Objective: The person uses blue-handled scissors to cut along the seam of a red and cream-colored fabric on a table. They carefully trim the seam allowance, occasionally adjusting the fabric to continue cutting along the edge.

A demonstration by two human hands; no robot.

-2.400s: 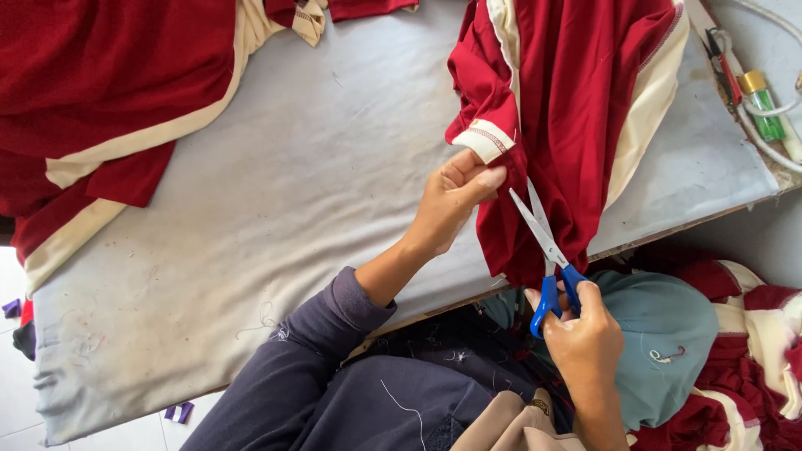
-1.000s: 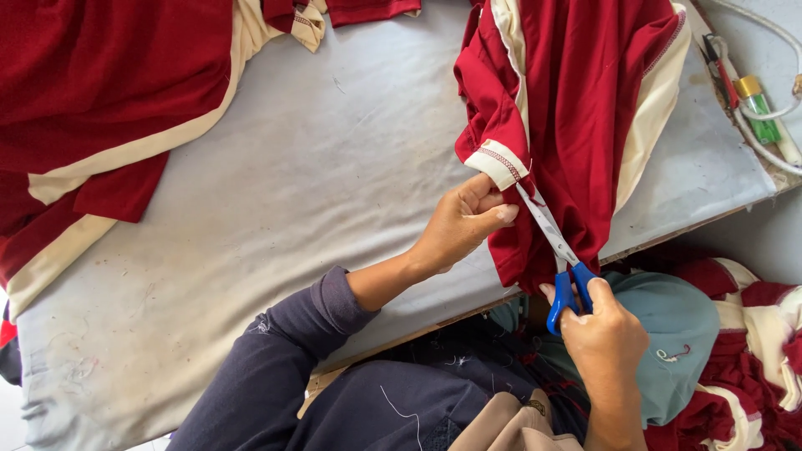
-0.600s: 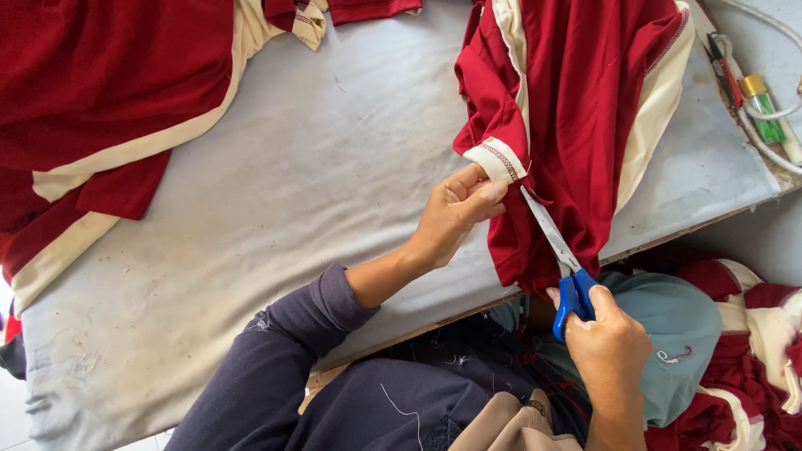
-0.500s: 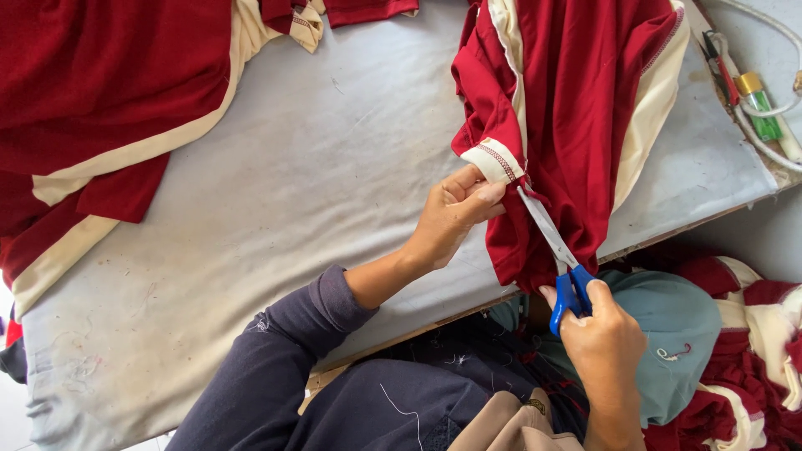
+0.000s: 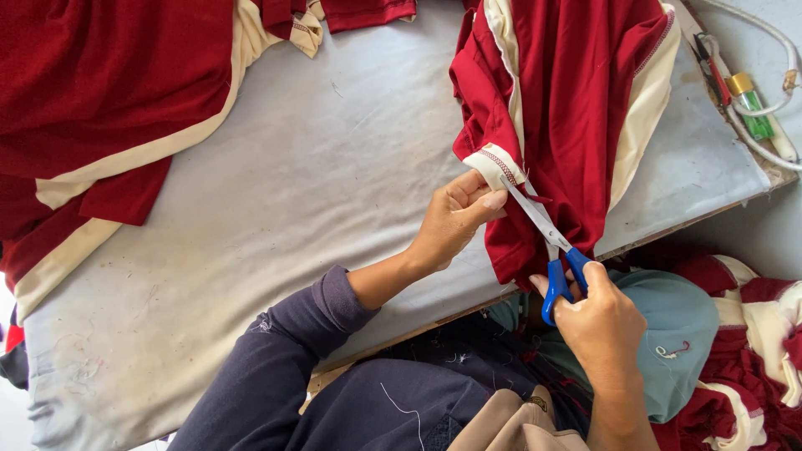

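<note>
Here, a grey padded worktop spread wide, stained and flecked with loose threads. Upper left, a heap of red garments with cream trim, apparently set aside. At the right edge, another red garment with cream panels, draped over the worktop's front and hanging toward the lap. Lower right, more red and cream pieces piled beside a teal cloth. Far right, a white hose and a small green bottle. Left hand at the cream-edged sleeve hem, thumb and fingers pinching the cloth just below it. Right hand curled through the blue handles of the scissors, blades only slightly parted, tips at the hem. Probably mid-trim on this piece: stray threads at the hem being snipped, no way to tell how much remains.
</note>
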